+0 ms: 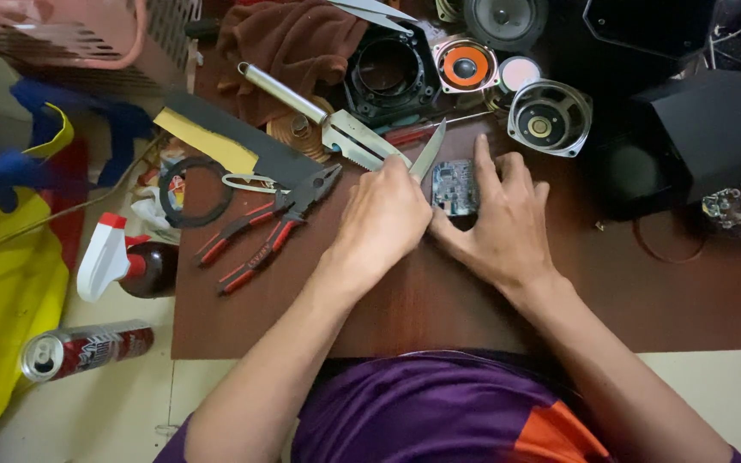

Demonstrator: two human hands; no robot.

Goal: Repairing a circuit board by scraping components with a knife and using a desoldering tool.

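Observation:
My left hand (381,219) grips a knife (430,147) whose bare blade points up and away past my fingers. My right hand (499,219) lies flat on the dark wooden board (662,300), its fingers pressing down a small blue-grey circuit board (454,184). The two hands touch at the thumbs, right beside the circuit board.
Red-handled pliers (272,227) and a steel-handled saw knife (336,124) lie left of my hands. Several speaker drivers (549,116), a black ring housing (388,73) and a black box (713,129) crowd the far edge. A spray bottle (122,261) and a drink can (79,350) lie on the floor at left.

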